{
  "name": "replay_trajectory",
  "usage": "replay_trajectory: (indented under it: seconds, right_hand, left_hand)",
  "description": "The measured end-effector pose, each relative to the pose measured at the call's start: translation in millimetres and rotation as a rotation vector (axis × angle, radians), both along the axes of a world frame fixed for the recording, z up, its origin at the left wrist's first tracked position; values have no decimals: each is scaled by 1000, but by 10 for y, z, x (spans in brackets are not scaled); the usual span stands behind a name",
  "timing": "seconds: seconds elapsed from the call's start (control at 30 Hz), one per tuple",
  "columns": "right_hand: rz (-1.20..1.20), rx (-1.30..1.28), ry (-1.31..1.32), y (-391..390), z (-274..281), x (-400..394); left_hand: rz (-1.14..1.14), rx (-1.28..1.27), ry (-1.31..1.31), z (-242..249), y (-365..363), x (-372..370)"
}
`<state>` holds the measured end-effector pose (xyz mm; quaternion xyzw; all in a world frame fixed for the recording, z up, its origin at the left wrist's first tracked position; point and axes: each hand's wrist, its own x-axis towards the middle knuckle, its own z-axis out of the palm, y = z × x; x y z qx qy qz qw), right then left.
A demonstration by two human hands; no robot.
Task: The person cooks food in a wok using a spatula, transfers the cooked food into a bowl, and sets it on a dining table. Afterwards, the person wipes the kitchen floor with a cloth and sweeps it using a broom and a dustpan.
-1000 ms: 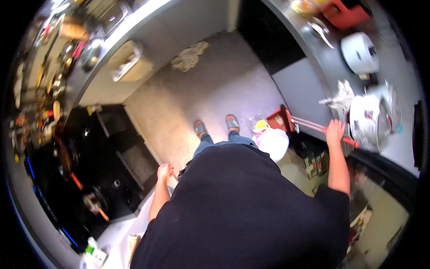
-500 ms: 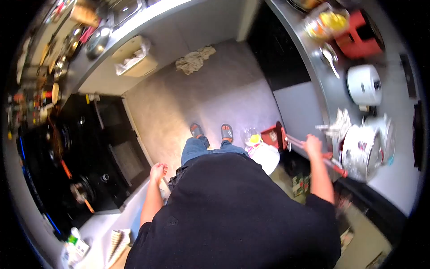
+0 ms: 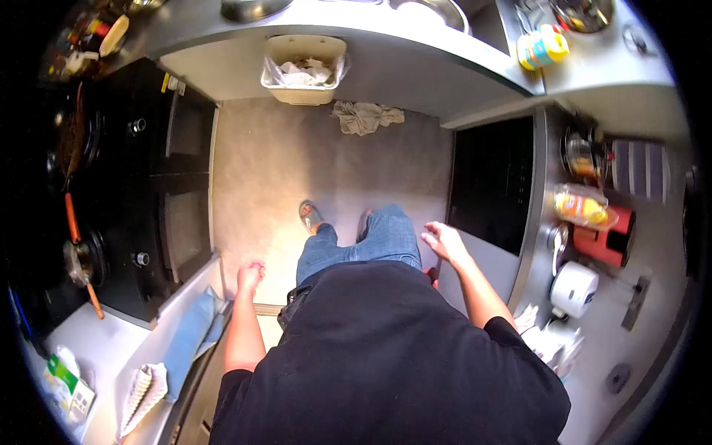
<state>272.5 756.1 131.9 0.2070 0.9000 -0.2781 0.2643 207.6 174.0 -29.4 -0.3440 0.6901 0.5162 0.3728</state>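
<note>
Beside the left side of my body hangs my left hand (image 3: 251, 275), its fingers loosely curled with nothing visible in them. The floor (image 3: 267, 170) and the black oven front (image 3: 185, 230) are the nearest things to it. My right hand (image 3: 443, 239) is over the right thigh of my jeans (image 3: 393, 237), thumb and fingers apart, holding nothing. A grey cabinet side (image 3: 482, 271) stands just right of it. Part of a small dark red thing (image 3: 432, 277) shows by my right hip, mostly hidden by my body.
Ahead, a lined waste bin (image 3: 304, 93) hangs under the counter, with a crumpled cloth (image 3: 365, 117) on the floor. A black hob with pans (image 3: 87, 259) lies left. On the right counter stand a yellow-labelled package (image 3: 584, 210), a red appliance (image 3: 604, 237) and a white cooker (image 3: 574, 289).
The view has turned right and I have stepped. My right hand has left the long red handle by the dustpan and opened. The dustpan and white bag are out of sight.
</note>
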Motion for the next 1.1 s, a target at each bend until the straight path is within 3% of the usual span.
replay_trajectory:
  seconds: [0.17,0.3,0.33,0.37,0.4,0.43,0.47,0.6,0.7,0.77,0.9,0.93,0.97,1.03,1.1]
  right_hand:
    - [117,-34,-47,508,159,-1236]
    - [585,36,-105,487,293,-2356]
    - [591,37,-124,453,363,-2528]
    - [593,40,-137,384,452,-2681]
    - [527,5,-80,304,516,-2782]
    - [454,-28,-21,222,557,-2834]
    - [478,51,3,135,556,-2915]
    - [583,107,-121,-200,186,-3071]
    - [750,66,-211,-398,-165,-3128]
    - [704,81,-202,-708,-225,-3267]
    - [700,55,-168,-956,-424,-3444]
    - [652,8,-180,-1061,-361,-3460]
    - [645,16,-164,-1057,-399,-3445]
    - [537,51,-229,-1196,-262,-3439]
    - [594,35,-125,-1237,-193,-3373]
  left_hand:
    - [363,-80,48,46,206,113]
    - [725,-80,45,-404,589,837]
    - [778,-98,-23,-471,732,1016]
    - [835,169,11,-676,763,1313]
    - [847,80,-129,-720,943,1383]
    - [615,-14,-226,-471,1105,1255]
    - [651,96,-281,-641,1146,1397]
    - [729,88,-347,-1032,1577,1888]
    - [645,197,-345,-1083,1800,2111]
    - [555,188,-263,-1057,1892,2231]
    - [649,209,-312,-1035,1429,1973]
    - [831,330,-343,-1468,1266,2122]
    - [437,96,-393,-1389,975,1739]
    - [679,89,-200,-1545,458,1401]
    - [622,-116,-192,-1567,-102,832]
